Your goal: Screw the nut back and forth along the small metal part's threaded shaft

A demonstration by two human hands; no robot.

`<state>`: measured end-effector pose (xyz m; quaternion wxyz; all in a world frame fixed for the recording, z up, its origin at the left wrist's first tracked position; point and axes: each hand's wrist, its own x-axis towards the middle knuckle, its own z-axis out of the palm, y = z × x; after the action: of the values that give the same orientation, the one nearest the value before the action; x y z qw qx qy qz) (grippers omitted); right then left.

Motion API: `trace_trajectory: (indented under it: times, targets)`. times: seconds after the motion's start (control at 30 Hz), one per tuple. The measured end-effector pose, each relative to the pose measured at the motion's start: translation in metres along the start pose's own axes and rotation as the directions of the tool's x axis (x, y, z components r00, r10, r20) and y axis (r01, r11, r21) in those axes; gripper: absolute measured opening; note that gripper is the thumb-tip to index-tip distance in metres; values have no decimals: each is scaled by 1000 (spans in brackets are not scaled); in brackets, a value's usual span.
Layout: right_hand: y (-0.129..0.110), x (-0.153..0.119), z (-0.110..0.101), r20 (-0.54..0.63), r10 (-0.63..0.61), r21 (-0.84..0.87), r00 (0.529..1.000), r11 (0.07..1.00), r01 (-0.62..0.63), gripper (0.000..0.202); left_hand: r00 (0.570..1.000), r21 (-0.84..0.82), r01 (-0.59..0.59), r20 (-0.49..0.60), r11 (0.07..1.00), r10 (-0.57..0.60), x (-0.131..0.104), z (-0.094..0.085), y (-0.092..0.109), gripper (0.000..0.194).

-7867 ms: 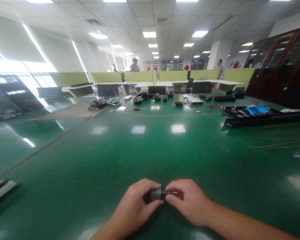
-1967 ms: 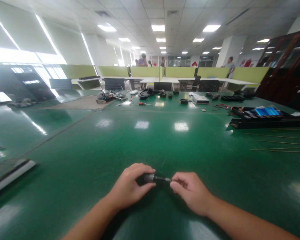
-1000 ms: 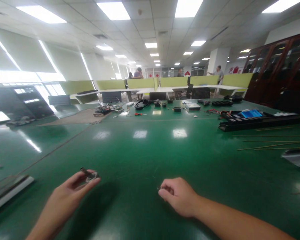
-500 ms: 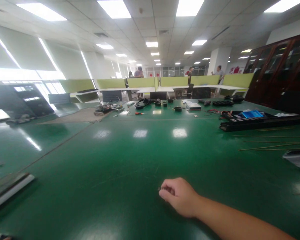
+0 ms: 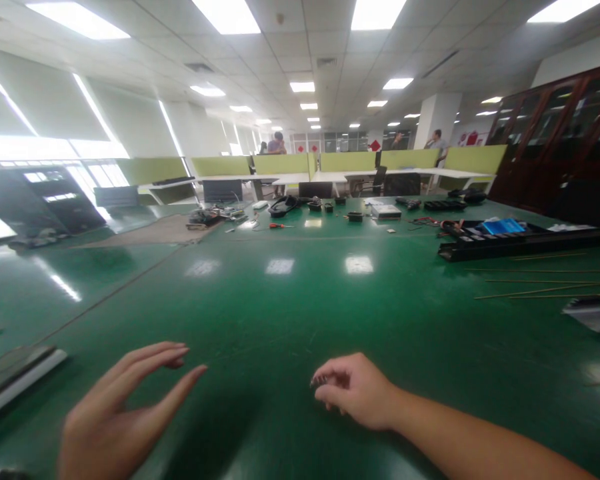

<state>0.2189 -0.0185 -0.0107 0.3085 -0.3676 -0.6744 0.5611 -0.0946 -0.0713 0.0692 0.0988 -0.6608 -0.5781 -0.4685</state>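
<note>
Your right hand (image 5: 357, 393) rests low over the green table (image 5: 290, 300), its fingers (image 5: 330, 383) curled together and pinching a small dark threaded part (image 5: 318, 381) at their tips, just above the surface. Your left hand (image 5: 115, 413) hovers well apart to the left, palm down, its fingers (image 5: 155, 357) spread apart and holding nothing. A flat grey strip (image 5: 15, 380) lies near the left edge, and thin rods (image 5: 540, 287) lie at far right, in front of a long black tray (image 5: 510, 241)
</note>
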Motion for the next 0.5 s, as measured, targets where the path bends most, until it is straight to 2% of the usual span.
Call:
trace_trajectory:
  times: [0.07, 0.13, 0.17, 0.23, 0.3, 0.37, 0.43, 0.5]
  targets:
    - [0, 0, 0, 52, 40, 109, 998, 993, -45, 24, 977, -98, -118, 167, 988, 133, 6, 26, 19, 31]
    - [-1, 0, 0, 90, 48, 160, 995, 985, -62, 26, 892, -269, -195, 352, 943, 285, 9, 51, 40, 42]
    - [-1, 0, -1, 107, 37, 177, 994, 983, -56, 27, 844, -358, -204, 408, 911, 349, 10, 62, 50, 45]
    - [-1, 1, -3, 145, -2, 222, 989, 974, -31, 30, 776, -515, -155, 464, 843, 427, 7, 80, 67, 32]
    - [0, 3, -4, 184, -44, 287, 982, 958, -11, 38, 764, -599, -45, 495, 800, 414, 2, 91, 78, 18]
    - [2, 5, -3, 218, -73, 360, 973, 933, -11, 47, 771, -626, 56, 522, 778, 365, -4, 96, 81, 18]
    - [4, 7, -1, 233, -95, 423, 968, 906, -13, 53, 771, -642, 89, 528, 762, 355, -10, 97, 81, 18]
    - [6, 8, 2, 238, -100, 473, 966, 881, -25, 54, 765, -667, 71, 513, 742, 388, -14, 96, 79, 25]
